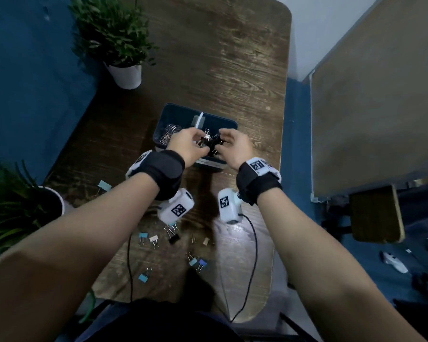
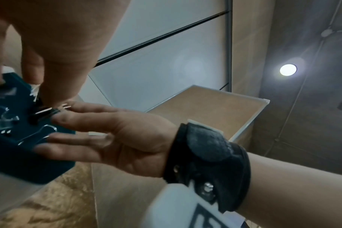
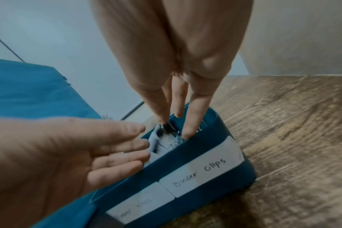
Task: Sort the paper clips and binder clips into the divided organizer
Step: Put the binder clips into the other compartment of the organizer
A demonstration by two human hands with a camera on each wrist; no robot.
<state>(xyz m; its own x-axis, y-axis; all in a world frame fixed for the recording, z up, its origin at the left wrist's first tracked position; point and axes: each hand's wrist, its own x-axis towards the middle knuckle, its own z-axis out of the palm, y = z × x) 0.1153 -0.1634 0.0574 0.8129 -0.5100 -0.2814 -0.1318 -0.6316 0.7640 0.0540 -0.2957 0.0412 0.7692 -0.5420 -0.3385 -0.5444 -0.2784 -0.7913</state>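
Note:
The dark blue divided organizer (image 1: 164,114) stands mid-table, a white divider (image 1: 198,119) across it. Silver paper clips (image 1: 169,135) fill its left compartment. Both hands hover over the right compartment, labelled "Binder Clips" (image 3: 199,171). My right hand (image 3: 174,128) reaches down and pinches a black binder clip (image 3: 167,128) at its fingertips, just above other clips. My left hand (image 3: 142,143) lies beside it with straight fingers, holding nothing. The clip (image 2: 44,113) also shows in the left wrist view. Several loose binder clips (image 1: 154,239) lie on the table near me.
A potted plant (image 1: 126,75) stands at the back left and another pot (image 1: 56,201) at the near left. A cork board (image 1: 376,119) leans beyond the table's right edge. Two black cables (image 1: 255,243) trail over the near table.

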